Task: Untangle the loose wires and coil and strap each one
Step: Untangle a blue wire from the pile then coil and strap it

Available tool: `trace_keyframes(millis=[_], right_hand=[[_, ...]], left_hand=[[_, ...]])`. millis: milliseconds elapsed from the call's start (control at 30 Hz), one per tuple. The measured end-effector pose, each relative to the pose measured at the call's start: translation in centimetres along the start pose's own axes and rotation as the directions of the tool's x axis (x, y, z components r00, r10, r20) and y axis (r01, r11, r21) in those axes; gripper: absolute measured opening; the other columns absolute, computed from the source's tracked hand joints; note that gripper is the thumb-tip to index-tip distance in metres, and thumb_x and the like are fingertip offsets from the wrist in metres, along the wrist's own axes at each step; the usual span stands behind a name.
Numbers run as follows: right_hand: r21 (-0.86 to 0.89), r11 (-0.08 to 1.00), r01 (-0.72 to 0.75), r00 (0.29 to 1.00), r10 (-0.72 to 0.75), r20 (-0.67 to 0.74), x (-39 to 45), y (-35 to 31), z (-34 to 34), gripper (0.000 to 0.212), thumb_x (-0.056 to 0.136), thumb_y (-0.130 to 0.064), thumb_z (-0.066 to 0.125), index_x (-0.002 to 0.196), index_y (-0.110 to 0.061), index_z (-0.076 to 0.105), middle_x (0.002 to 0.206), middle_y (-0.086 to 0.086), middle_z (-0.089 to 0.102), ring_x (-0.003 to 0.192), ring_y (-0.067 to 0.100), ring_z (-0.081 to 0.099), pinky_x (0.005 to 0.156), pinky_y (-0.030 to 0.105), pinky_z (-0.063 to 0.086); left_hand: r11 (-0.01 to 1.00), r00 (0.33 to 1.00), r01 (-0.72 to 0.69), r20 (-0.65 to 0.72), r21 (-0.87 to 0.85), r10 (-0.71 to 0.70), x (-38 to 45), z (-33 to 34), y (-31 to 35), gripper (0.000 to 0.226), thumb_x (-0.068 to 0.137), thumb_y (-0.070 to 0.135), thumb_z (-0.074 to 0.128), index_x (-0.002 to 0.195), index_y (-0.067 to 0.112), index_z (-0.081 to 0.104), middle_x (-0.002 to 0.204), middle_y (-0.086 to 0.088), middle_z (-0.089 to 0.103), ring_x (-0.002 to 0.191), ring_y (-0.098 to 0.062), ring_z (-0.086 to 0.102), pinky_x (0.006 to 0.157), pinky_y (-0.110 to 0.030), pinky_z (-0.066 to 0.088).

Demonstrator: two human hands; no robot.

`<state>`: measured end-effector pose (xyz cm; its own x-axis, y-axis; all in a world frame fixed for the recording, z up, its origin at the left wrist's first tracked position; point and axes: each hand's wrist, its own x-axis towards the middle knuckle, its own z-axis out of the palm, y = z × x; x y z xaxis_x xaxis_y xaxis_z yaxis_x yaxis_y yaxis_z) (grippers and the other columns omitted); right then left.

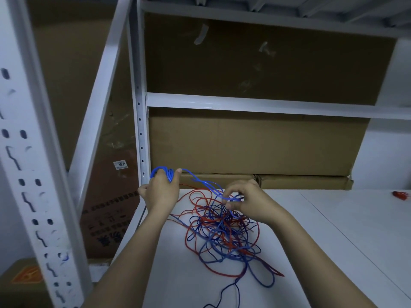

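The left hand [161, 192] is gripping a small coil of thin blue wire [163, 173] at ten o'clock of the tangled red and blue wires [222, 232] on the white counter [333, 241], while the right hand [251, 202] fingers [231, 205] are pinching the blue strand.

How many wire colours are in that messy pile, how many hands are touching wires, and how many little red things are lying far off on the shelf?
Wire colours: 2, blue wire and red wire
Hands on wires: 2, left hand and right hand, both gripping blue wire
Small red thing at the far right: 1
Total: 5
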<state>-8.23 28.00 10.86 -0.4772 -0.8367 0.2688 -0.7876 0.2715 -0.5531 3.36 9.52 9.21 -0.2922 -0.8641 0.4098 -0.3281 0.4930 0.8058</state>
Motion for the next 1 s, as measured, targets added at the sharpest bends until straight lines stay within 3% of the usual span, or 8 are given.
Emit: trace_keyframes(millis=[133, 300, 433, 733, 800, 867, 967, 1000], right_hand=[[-0.283, 0.951, -0.122, 0.944, 0.023, -0.33, -0.4, 1.6, 0.5, 0.028, 0.082, -0.031, 0.072, 0.108, -0.031, 0.061, 0.094, -0.011, 0.064, 0.103, 0.016, 0.049, 0.07, 0.031, 0.043], [-0.368, 0.858, -0.359, 0.828, 0.112, -0.549, -1.7, 4.6, 0.9, 0.051, 0.078, -0.068, 0.058, 0.098, -0.021, 0.061, 0.092, -0.005, 0.06, 0.095, 0.021, 0.054, 0.063, 0.031, 0.04], [0.154, 0.954, -0.257, 0.853, 0.299, -0.427, -2.1, 5.8, 1.0, 0.03, 0.088, -0.057, 0.048, 0.094, -0.031, 0.062, 0.099, 0.0, 0.055, 0.104, 0.02, 0.039, 0.086, 0.031, 0.033], [0.602, 0.793, 0.098, 0.688, 0.383, -0.616, -1.4, 5.0, 0.6, 0.011, 0.087, -0.004, 0.064, 0.085, -0.013, 0.057, 0.076, -0.001, 0.051, 0.06, -0.001, 0.046, 0.06, 0.012, 0.039], [0.398, 0.913, 0.09, 0.662, 0.244, -0.709, -1.3, 5.0, 0.6, 0.021, 0.083, 0.003, 0.065, 0.076, -0.014, 0.056, 0.081, 0.002, 0.049, 0.072, 0.007, 0.047, 0.067, 0.02, 0.039], [-0.03, 0.999, 0.044, 0.664, -0.052, -0.746, -1.6, 5.5, 0.5, 0.023, 0.078, 0.01, 0.064, 0.068, -0.01, 0.058, 0.082, 0.005, 0.049, 0.08, 0.017, 0.042, 0.067, 0.028, 0.036], [-0.513, 0.857, 0.053, 0.727, -0.385, -0.568, -2.7, 6.5, 0.3, 0.026, 0.061, 0.021, 0.062, 0.066, -0.004, 0.058, 0.078, 0.012, 0.053, 0.076, 0.028, 0.047, 0.057, 0.035, 0.046], [-0.595, 0.8, 0.072, 0.762, -0.429, -0.484, -3.0, 6.9, 0.4, 0.027, 0.058, 0.022, 0.063, 0.069, -0.003, 0.06, 0.08, 0.013, 0.055, 0.076, 0.032, 0.052, 0.067, 0.041, 0.054]], left_hand=[[0.997, 0.998, 0.06, -0.013, -0.038, -0.06, 0.6, -0.7, -0.4, 0.047, 0.096, 0.051, 0.044, 0.064, 0.019, 0.031, 0.057, 0.0, 0.044, 0.066, -0.018, 0.04, 0.093, -0.036, 0.023], [0.997, 0.997, 0.063, -0.041, -0.039, -0.064, 0.6, -0.3, -1.2, 0.047, 0.096, 0.052, 0.043, 0.065, 0.018, 0.033, 0.057, -0.003, 0.046, 0.069, -0.022, 0.043, 0.087, -0.035, 0.02], [0.994, 0.994, 0.096, -0.055, -0.047, -0.098, 1.0, 0.2, -1.5, 0.046, 0.097, 0.05, 0.043, 0.065, 0.018, 0.032, 0.059, -0.003, 0.046, 0.066, -0.021, 0.043, 0.087, -0.035, 0.02], [0.963, 0.968, 0.249, 0.065, -0.105, -0.243, 1.7, 2.6, -3.9, 0.046, 0.094, 0.055, 0.045, 0.072, 0.015, 0.04, 0.071, -0.008, 0.052, 0.105, -0.038, 0.048, 0.079, -0.031, 0.016], [0.961, 0.965, 0.258, 0.081, -0.096, -0.251, 1.8, 3.0, -4.3, 0.046, 0.094, 0.055, 0.045, 0.073, 0.015, 0.04, 0.075, -0.009, 0.052, 0.106, -0.038, 0.048, 0.08, -0.033, 0.016], [0.961, 0.961, 0.27, 0.075, -0.066, -0.265, 2.0, 3.0, -4.6, 0.045, 0.095, 0.055, 0.044, 0.075, 0.015, 0.041, 0.076, -0.009, 0.053, 0.101, -0.036, 0.05, 0.085, -0.036, 0.018], [0.958, 0.959, 0.283, 0.036, -0.051, -0.281, 2.5, 2.9, -4.5, 0.042, 0.096, 0.052, 0.044, 0.077, 0.014, 0.043, 0.075, -0.009, 0.053, 0.095, -0.035, 0.051, 0.088, -0.037, 0.02], [0.959, 0.961, 0.278, 0.026, -0.047, -0.277, 2.7, 2.9, -4.3, 0.041, 0.096, 0.05, 0.044, 0.078, 0.013, 0.044, 0.072, -0.008, 0.053, 0.09, -0.034, 0.052, 0.093, -0.039, 0.021]])
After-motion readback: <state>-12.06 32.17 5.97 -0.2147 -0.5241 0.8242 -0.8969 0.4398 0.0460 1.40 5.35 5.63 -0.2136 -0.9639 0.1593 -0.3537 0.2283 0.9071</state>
